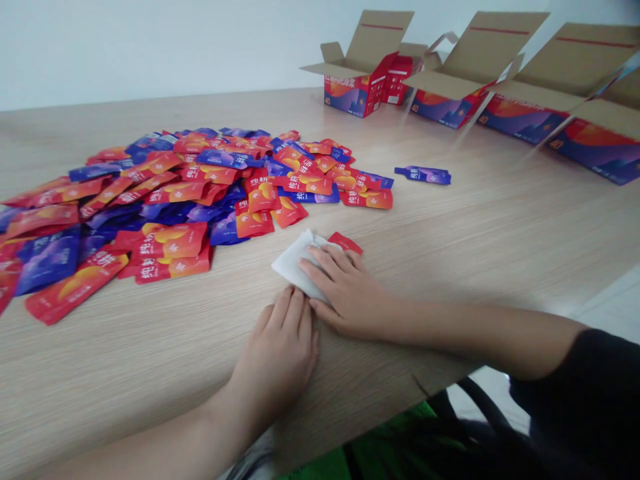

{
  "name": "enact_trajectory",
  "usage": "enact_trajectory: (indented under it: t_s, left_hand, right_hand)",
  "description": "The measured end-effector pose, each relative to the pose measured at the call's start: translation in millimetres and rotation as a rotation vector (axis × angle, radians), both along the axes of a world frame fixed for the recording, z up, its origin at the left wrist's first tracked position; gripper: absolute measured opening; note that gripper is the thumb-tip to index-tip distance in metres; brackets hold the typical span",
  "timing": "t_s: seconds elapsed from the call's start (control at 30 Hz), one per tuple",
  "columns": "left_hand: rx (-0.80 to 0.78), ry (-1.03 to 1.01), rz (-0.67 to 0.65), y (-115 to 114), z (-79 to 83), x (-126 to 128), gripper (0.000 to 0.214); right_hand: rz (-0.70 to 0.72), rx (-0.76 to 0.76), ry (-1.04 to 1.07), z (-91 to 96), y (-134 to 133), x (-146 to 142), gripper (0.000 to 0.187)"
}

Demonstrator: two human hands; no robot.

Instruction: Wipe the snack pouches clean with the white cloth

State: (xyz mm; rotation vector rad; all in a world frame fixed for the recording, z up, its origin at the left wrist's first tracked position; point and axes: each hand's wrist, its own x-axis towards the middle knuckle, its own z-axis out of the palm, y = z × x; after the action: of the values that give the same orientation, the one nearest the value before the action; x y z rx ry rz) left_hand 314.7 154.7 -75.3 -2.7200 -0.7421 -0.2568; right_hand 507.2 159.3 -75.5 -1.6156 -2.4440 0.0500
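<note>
A folded white tissue [296, 261] lies under my right hand [353, 290], whose fingers are bent lightly over it and press it down. From beneath the tissue's far right side pokes the end of a red sachet [346, 243]; the rest of this sachet is hidden. My left hand [283, 347] rests on the table just nearer to me, its fingers pressed together and their tips at the tissue's near edge. Whatever the left fingertips hold is covered from view.
A large heap of red and blue spouted pouches [170, 193] spreads over the left of the wooden table [475, 233]. One blue pouch [424, 175] lies apart. Several open printed cartons [345, 93] stand along the back right. The table's near edge runs below my right forearm.
</note>
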Motion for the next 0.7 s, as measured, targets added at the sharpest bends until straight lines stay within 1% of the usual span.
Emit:
enact_trajectory:
  t_s: [0.07, 0.1, 0.2, 0.23, 0.27, 0.3, 0.4, 0.47, 0.5, 0.6, 0.63, 0.67, 0.7]
  left_hand:
    - [0.003, 0.003, 0.002, 0, 0.7, 0, 0.041]
    - [-0.001, 0.009, 0.008, 0, 1.0, 0, 0.042]
    - [-0.028, 0.032, 0.034, 0, 0.9, 0, 0.047]
    - [-0.03, 0.031, 0.034, -1, 0.5, 0, 0.047]
    - [-0.028, 0.024, 0.029, 0, 0.1, 0, 0.047]
    - [-0.025, 0.015, 0.023, 0, -0.2, 0, 0.046]
    - [-0.017, -0.007, 0.009, 0, -0.3, -1, 0.041]
    - [-0.018, -0.007, 0.014, 0, 0.4, 0, 0.041]
    - [-0.02, -0.005, 0.019, 0, 0.9, 0, 0.043]
    - [-0.035, 0.013, 0.036, 0, 1.7, 1, 0.047]
    - [-0.04, 0.016, 0.04, -1, 1.7, 1, 0.048]
    - [-0.039, 0.011, 0.041, 0, 1.5, 1, 0.047]
    - [-0.038, 0.003, 0.038, 0, 1.3, 0, 0.047]
  right_hand:
    - [0.029, -0.015, 0.009, 1.5, 1, 2, 0.058]
    - [0.003, -0.028, 0.01, 2.6, 3, 5, 0.059]
    - [-0.144, -0.055, 0.006, 4.3, 10, 13, 0.059]
    - [-0.178, -0.052, 0.007, 4.0, 10, 13, 0.06]
    - [-0.183, -0.045, 0.007, 3.2, 8, 11, 0.06]
    - [-0.157, -0.034, 0.008, 2.3, 5, 7, 0.06]
    - [-0.007, -0.008, 0.019, 0.5, -3, -1, 0.06]
    - [0.03, -0.022, 0.022, 1.0, -2, 1, 0.06]
    - [0.004, -0.037, 0.02, 1.6, 2, 5, 0.06]
    - [-0.158, -0.061, 0.021, 2.9, 11, 14, 0.061]
    - [-0.193, -0.057, 0.024, 2.9, 12, 15, 0.061]
    - [-0.197, -0.05, 0.025, 2.7, 11, 14, 0.061]
    - [-0.168, -0.045, 0.025, 2.5, 9, 11, 0.062]
